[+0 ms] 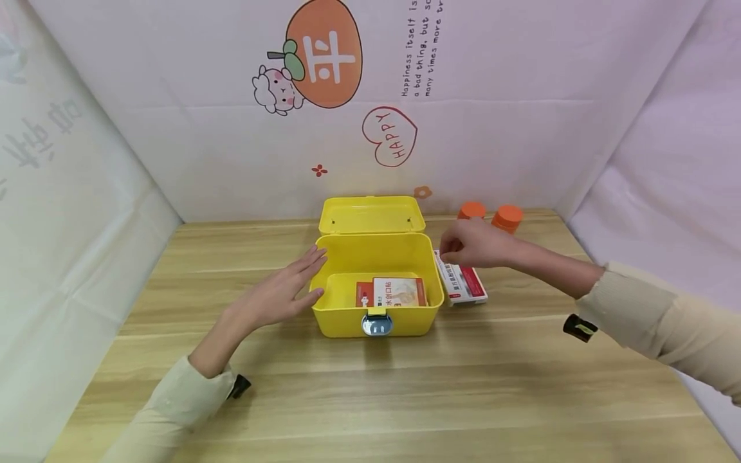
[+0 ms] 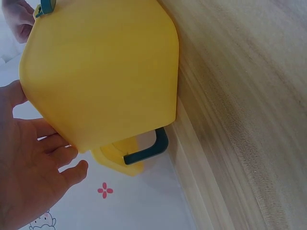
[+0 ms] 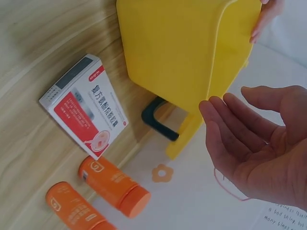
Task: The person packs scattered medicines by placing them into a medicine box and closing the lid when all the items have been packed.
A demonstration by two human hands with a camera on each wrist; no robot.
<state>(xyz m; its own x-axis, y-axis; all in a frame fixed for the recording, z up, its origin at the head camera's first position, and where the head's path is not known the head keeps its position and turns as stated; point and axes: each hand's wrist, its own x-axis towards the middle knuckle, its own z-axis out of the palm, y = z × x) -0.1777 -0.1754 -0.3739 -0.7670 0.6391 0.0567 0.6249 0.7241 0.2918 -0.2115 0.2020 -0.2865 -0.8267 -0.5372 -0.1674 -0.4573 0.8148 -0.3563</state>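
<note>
The left hand [image 1: 278, 293] and right hand [image 1: 479, 244] have empty grips, with seemingly two packets [image 1: 399, 291] inside the yellow case [image 1: 341, 323], a carton [image 3: 85, 106] and orange bottles [image 3: 115, 186] still outside.

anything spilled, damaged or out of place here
Nothing stands out. The yellow plastic box stands upright, lid open; the white-and-red cardboard carton beside it shows no damage; the two orange cylindrical bottles stand upright. No spill shows.
</note>
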